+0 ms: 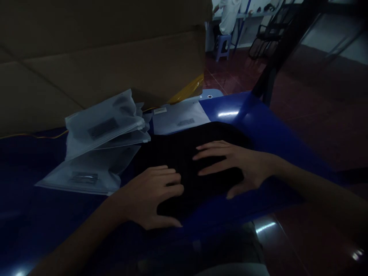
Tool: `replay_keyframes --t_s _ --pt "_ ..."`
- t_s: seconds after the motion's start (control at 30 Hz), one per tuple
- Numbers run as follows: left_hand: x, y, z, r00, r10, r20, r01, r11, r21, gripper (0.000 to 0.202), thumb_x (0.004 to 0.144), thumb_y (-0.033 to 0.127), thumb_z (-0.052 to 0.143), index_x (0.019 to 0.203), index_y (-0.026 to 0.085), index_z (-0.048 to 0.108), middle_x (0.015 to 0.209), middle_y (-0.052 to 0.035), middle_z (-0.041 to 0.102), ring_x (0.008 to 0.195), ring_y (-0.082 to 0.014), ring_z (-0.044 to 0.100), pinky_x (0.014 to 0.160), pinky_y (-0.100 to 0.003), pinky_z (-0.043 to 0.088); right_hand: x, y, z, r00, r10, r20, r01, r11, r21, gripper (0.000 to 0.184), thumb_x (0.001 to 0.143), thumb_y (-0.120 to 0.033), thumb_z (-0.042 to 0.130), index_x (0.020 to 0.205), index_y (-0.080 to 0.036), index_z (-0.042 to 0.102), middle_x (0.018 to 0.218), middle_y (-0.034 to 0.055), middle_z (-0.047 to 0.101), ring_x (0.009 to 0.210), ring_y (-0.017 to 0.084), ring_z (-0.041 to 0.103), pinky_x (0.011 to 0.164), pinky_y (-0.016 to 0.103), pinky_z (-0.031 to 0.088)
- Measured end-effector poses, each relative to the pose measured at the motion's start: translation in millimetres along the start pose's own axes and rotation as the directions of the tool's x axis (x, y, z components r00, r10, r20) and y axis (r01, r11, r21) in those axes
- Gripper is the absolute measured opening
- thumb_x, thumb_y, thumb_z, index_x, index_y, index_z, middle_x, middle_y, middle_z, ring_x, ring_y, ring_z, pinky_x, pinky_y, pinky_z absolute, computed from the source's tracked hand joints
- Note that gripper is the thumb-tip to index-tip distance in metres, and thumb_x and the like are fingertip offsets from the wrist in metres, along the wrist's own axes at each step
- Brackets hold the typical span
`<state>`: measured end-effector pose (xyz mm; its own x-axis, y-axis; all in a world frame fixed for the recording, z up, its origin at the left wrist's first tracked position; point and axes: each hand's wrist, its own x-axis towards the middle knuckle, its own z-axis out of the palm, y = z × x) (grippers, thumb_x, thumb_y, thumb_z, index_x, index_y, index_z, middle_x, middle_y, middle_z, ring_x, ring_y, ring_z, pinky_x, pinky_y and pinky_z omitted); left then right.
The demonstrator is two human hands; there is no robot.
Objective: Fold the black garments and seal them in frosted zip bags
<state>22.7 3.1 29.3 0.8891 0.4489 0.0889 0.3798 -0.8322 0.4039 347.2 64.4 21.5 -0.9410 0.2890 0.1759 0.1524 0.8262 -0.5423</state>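
A black piece of fabric (184, 149), its kind too dark to make out, lies spread on the blue tabletop (276, 126). Over its left part is my left hand (155, 195), fingers slightly bent and thumb stretched apart. My right hand (238, 165) is above the right part, with its fingers spread. Nothing shows in either hand; whether the fingertips press on the cloth is hard to tell. Left of the fabric, several frosted zip bags (103, 128) lie in a loose pile. Behind it rests a flat zip bag (184, 115) with a small white label.
A large cardboard box (115, 69) stands along the back left, with yellow tape (188, 90) at its lower corner. The table's right edge drops to a red tiled floor (301, 96). Farther off, a person (230, 17) sits on a blue stool (223, 46) near a dark chair (268, 34).
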Motion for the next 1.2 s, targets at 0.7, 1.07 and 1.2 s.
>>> replay_keyframes --t_s 0.7,1.07,1.2 --pt "3 5 -15.8 0.957 -0.18 0.226 0.225 0.956 -0.188 0.022 0.078 0.02 0.077 0.067 0.019 0.057 0.113 -0.0025 0.058 0.105 -0.0208 0.057 0.12 -0.05 0.032 -13 -4 -31 0.953 0.242 0.183 -0.257 0.965 0.061 0.058 0.07 -0.047 0.089 0.122 -0.03 0.07 0.143 0.0082 0.052 0.137 0.037 0.045 0.116 0.061 0.035" --pt "-6 -3 -17.8 0.966 -0.168 0.199 0.207 0.959 -0.196 0.005 0.078 0.019 0.066 0.075 0.022 0.065 0.116 -0.0014 0.062 0.107 -0.0213 0.059 0.122 -0.047 0.035 -12 -4 -31 0.888 0.349 0.3 -0.359 0.933 -0.021 0.018 0.076 -0.026 0.08 0.089 -0.024 0.068 0.105 0.0018 0.066 0.099 0.024 0.06 0.098 0.047 0.041" --pt "-4 -2 -20.9 0.97 -0.158 0.185 0.198 0.954 -0.224 0.007 0.078 0.018 0.064 0.071 0.021 0.063 0.113 -0.0013 0.063 0.104 -0.0202 0.061 0.123 -0.048 0.034 -12 -3 -32 0.923 0.292 0.25 -0.31 0.95 0.035 0.011 0.08 -0.018 0.068 0.09 -0.023 0.066 0.099 0.0003 0.071 0.094 0.02 0.063 0.096 0.042 0.043"
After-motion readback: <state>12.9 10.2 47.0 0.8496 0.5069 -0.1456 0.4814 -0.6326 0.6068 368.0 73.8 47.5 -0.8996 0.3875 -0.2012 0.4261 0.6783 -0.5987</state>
